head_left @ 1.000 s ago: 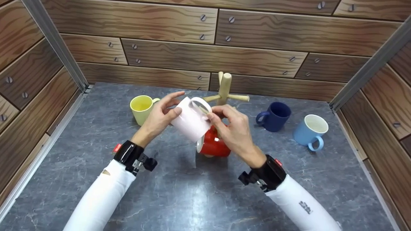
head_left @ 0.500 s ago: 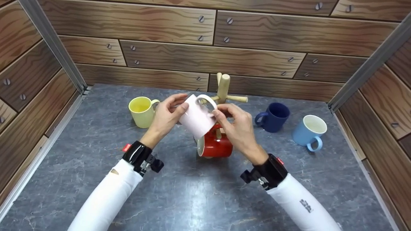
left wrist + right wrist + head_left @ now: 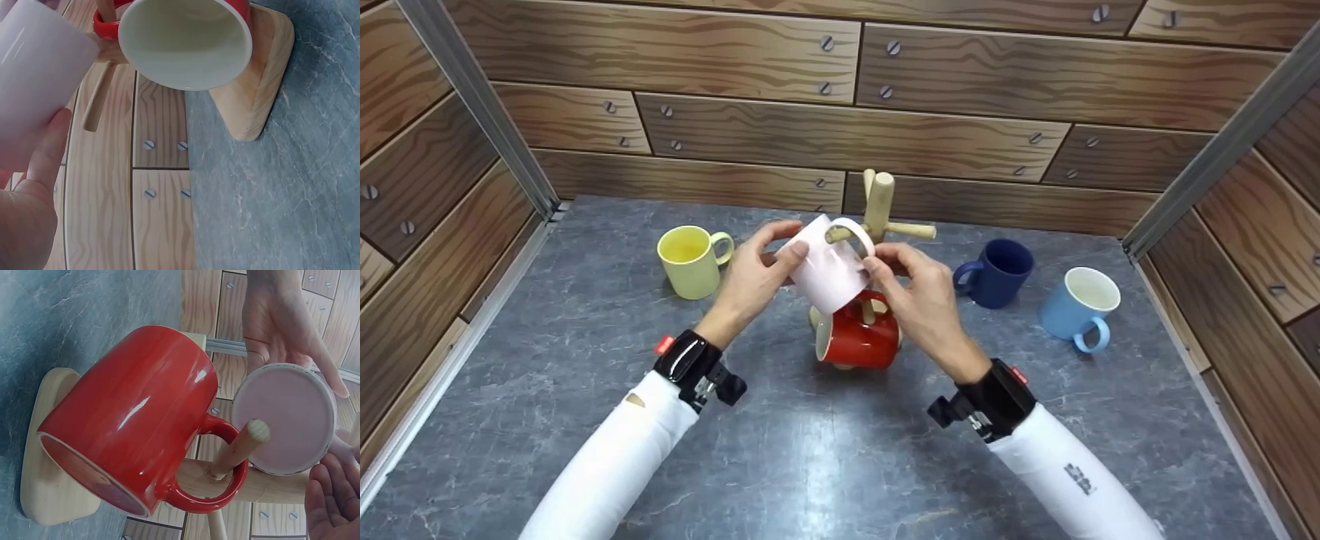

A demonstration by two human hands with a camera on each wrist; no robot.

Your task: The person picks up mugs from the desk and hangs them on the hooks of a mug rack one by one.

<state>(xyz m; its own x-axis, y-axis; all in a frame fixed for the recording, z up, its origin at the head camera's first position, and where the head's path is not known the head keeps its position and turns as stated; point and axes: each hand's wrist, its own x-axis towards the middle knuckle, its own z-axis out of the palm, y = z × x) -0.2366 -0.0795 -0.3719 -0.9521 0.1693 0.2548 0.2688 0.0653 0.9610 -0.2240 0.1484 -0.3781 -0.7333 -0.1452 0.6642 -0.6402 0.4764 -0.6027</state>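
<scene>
A pale pink mug [image 3: 831, 279] hangs tilted in the air between both hands, in front of the wooden mug tree [image 3: 880, 202]. My left hand [image 3: 754, 274] grips its body from the left, thumb on the near side. My right hand [image 3: 921, 300] pinches the lower end of its handle. In the head view, the tip of an upper peg [image 3: 837, 235] shows inside the handle loop. Below, a red mug [image 3: 135, 416] lies sideways with its handle around a lower peg [image 3: 242, 447]. The pink mug's round base faces the right wrist view.
A yellow mug [image 3: 694, 274] stands left of the left hand. To the right stand a dark blue mug [image 3: 1001, 281] and a light blue mug [image 3: 1069, 315]. Wood-patterned walls [image 3: 735, 60] close the grey marbled table [image 3: 780, 465] at the back and sides.
Both hands have carried the pink mug a little right and up towards the mug tree. Its handle loop now overlaps the upper left peg's tip. The other mugs stay put.
</scene>
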